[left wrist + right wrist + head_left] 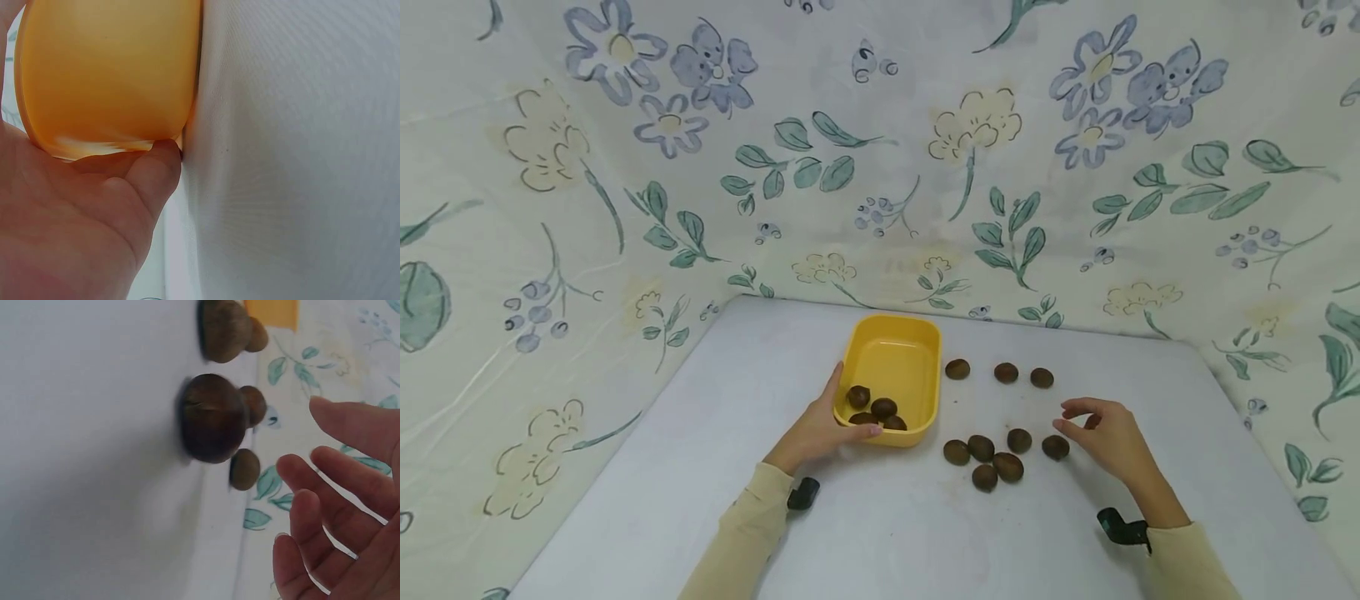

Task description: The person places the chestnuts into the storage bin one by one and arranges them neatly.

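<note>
My left hand (817, 431) grips the near left corner of a yellow plastic tray (931, 392), thumb along the near side and fingers along the left side. In the left wrist view the tray's wall (112, 75) fills the space above the hand. Several brown chestnuts (883, 407) lie in the tray's near end. Just right of a loose chestnut (1056, 447), my right hand (1108, 437) hovers with its fingers loosely bent and holds nothing. That wrist's view shows a gap between the fingers and the closest chestnut (214, 419).
A cluster of several chestnuts (1007, 467) lies on the white table (880, 533), right of the tray. Farther back are three more chestnuts (1006, 372) in a loose row. Floral cloth (895, 167) hangs behind the table and along its sides.
</note>
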A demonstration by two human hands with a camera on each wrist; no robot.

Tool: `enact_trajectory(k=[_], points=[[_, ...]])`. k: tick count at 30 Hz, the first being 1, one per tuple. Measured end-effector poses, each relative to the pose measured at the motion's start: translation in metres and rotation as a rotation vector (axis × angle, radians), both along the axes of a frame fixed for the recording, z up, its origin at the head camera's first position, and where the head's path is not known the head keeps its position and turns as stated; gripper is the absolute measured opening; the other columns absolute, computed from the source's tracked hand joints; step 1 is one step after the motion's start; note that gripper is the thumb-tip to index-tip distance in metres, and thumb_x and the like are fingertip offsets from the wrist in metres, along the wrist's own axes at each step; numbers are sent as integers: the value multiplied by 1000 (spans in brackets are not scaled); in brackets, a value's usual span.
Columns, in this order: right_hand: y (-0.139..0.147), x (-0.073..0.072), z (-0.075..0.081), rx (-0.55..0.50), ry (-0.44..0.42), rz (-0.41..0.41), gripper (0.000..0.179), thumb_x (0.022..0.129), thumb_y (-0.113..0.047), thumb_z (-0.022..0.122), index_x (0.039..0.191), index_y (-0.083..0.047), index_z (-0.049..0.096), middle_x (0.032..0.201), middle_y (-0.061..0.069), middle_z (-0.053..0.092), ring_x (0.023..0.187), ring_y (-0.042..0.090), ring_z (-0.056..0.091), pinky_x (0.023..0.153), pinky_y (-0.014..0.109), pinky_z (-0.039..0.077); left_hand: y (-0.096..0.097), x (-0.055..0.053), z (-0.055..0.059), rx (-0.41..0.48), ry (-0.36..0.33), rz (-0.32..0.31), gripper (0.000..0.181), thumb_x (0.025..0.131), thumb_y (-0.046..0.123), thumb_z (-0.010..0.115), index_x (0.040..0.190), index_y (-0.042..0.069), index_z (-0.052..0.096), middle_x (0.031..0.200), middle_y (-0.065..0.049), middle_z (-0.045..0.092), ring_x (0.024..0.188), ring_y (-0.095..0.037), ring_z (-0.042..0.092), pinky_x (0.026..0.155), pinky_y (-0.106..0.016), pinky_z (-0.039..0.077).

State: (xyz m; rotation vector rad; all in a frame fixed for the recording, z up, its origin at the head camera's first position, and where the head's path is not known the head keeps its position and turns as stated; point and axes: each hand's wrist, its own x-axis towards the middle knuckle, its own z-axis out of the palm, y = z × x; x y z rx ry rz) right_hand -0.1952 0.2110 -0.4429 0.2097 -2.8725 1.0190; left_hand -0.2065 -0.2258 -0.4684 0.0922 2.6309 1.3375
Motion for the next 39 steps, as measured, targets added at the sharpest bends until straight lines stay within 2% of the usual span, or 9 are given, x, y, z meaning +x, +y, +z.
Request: enact_trajectory(k=[5, 13, 21, 31, 39], points=[[7, 8, -9, 25, -78, 34, 43, 90, -23, 80, 124, 1, 71, 113, 17, 76, 85, 18, 58, 59, 25, 46, -1, 0, 0, -17, -4, 4, 133, 76, 59, 85, 168, 26, -5, 173, -15, 20, 159, -39, 26, 126, -63, 27], [12, 12, -16, 16, -181, 71, 45, 85, -19, 84, 123, 2, 71, 108, 15, 75, 80, 17, 57, 59, 25, 45, 0, -2, 0, -16, 0, -2, 134, 76, 59, 86, 168, 26, -6, 174, -15, 19, 159, -39, 25, 126, -63, 26], [12, 11, -20, 21, -164, 75, 39, 84, -13, 84, 118, 4, 73, 103, 13, 76, 79, 16, 58, 60, 24, 46, 2, -2, 1, -6, -1, 1, 134, 75, 60, 86, 167, 27, -6, 174, -14, 19, 159, -39, 25, 126, -64, 26], [6, 11, -20, 39, -144, 56, 39, 83, -15, 85, 116, 3, 74, 98, 10, 74, 79, 16, 58, 60, 24, 45, 2, 1, 4, 5, 7, 3, 134, 76, 56, 87, 168, 25, -5, 174, -14, 19, 159, -38, 25, 127, -63, 25], [1, 10, -21, 62, -121, 58, 38, 83, -12, 82, 115, 6, 73, 92, 8, 73, 77, 16, 58, 58, 23, 45, 0, 3, 1, 15, 1, 8, 134, 75, 56, 87, 168, 26, -5, 174, -14, 19, 159, -38, 25, 127, -62, 25]])
